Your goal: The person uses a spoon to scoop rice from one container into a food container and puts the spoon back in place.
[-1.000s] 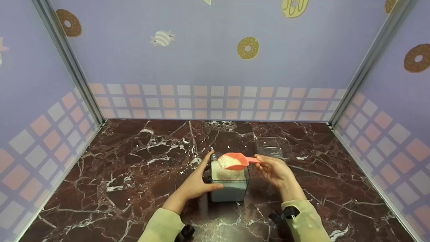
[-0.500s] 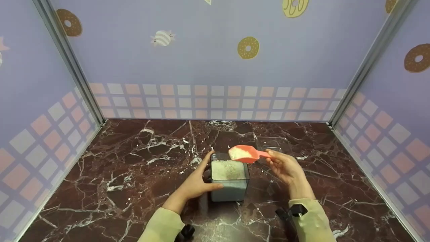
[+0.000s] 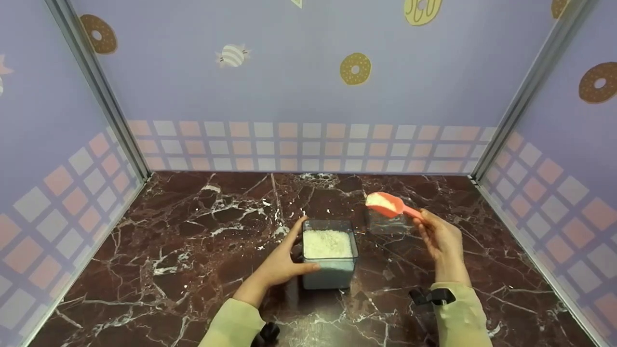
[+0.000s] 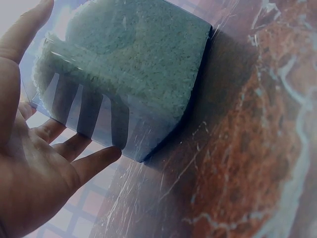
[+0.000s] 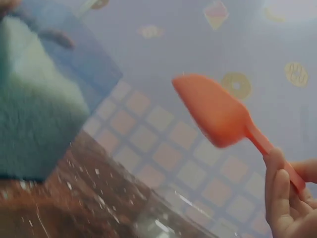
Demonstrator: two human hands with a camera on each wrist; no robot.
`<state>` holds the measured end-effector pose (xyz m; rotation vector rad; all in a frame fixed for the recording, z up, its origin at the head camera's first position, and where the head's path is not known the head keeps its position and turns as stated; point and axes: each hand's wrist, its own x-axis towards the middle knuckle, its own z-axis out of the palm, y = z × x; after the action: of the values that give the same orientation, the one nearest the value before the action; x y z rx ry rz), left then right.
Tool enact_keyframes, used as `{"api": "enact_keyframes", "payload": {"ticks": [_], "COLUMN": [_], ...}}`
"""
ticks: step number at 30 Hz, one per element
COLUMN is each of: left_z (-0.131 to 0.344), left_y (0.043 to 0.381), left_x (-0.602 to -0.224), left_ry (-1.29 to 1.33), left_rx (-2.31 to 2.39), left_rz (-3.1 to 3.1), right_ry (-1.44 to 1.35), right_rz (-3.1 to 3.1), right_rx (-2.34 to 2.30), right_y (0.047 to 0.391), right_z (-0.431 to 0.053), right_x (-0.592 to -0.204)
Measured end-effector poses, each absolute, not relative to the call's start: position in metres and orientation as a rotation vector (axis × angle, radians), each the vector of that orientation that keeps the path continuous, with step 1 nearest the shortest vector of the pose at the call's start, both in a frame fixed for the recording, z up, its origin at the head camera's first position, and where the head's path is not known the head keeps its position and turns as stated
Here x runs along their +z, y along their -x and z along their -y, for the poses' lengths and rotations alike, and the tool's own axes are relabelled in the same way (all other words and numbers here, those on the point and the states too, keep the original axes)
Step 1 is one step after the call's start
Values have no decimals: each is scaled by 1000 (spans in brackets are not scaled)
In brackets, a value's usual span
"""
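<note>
A clear square container [image 3: 330,275] filled with white rice [image 3: 328,244] stands on the table. My left hand [image 3: 277,265] holds it at the left, thumb along the front wall and fingers against the side; in the left wrist view, the fingertips [image 4: 111,154] meet the clear wall. To the right, my right hand [image 3: 441,238] pinches the handle of an orange scoop [image 3: 391,207] loaded with rice. The scoop is raised beyond the container's right rim, overlapping a transparent square item [image 3: 385,225] on the table in the head view. Its orange underside shows in the right wrist view.
Dark red marbled tabletop [image 3: 193,289] with white veins spreads all around, with small white specks scattered left of and behind the container. Patterned panels [image 3: 308,96] enclose the back and both sides, joined by metal corner posts [image 3: 530,91].
My right hand has carried the loaded scoop from over the container to the right and farther back, over the transparent item. The left hand and the container have stayed put.
</note>
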<state>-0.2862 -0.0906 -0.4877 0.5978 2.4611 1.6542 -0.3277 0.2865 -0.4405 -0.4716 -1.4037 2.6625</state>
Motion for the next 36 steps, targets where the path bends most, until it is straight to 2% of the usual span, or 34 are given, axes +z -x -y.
{"api": "enact_keyframes", "payload": {"ticks": [9,36], "left_z": [90,92], "left_y": [287,287], "left_x": [-488,-488], "left_ry": [-619,-648], "left_rx": [1658,1728], "left_rz": [-2470,-2384], "right_ry": [623,415], "right_rz": [1623,1999], "right_rx": [2213,1161], "right_y": [335,331], "right_z": [-290,-276], "right_x": [-461,-458]}}
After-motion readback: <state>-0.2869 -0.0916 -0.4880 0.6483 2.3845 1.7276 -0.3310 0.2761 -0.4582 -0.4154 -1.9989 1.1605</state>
